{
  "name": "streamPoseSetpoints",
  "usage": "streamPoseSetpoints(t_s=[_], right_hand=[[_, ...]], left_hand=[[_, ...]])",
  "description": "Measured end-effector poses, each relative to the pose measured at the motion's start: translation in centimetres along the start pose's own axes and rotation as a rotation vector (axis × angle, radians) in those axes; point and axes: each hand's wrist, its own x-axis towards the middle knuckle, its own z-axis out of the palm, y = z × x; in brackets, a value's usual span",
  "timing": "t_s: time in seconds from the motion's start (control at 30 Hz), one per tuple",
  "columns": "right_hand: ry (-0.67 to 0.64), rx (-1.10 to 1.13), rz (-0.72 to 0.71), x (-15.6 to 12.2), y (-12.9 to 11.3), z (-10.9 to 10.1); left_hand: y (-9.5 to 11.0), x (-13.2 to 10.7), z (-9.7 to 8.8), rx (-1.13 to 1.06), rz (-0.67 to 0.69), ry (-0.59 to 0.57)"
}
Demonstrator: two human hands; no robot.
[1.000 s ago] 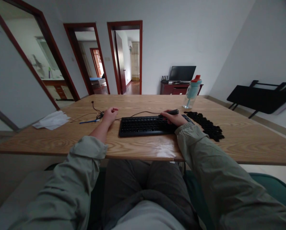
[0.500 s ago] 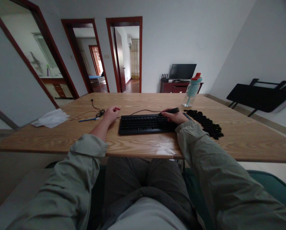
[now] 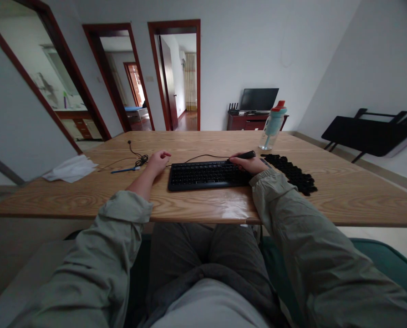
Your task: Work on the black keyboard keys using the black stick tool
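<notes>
Resting on the table [image 3: 190, 205], the keyboard [image 3: 205, 175] is flanked by both hands: the left hand [image 3: 158, 161] is curled into a loose fist beside it, while a dark tool [image 3: 243, 156] is pinched by the right hand [image 3: 249, 164] at its far right corner.

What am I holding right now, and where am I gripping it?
The right hand grips a small dark tool by its near end, over the keyboard; what the tool is cannot be told. The left hand is curled on the table, apparently empty.
</notes>
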Motion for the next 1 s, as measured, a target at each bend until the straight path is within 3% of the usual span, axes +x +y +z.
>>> streamPoseSetpoints(t_s=[0.43,1.0], right_hand=[[-0.014,0.044,0.012,-0.1,0.0,-0.1],[-0.032,-0.036,-0.021,-1.0,-1.2,-0.3]], left_hand=[[-0.7,0.5,0.3,0.010,0.025,-0.022],[-0.1,0.0,0.2,-0.008,0.013,-0.026]])
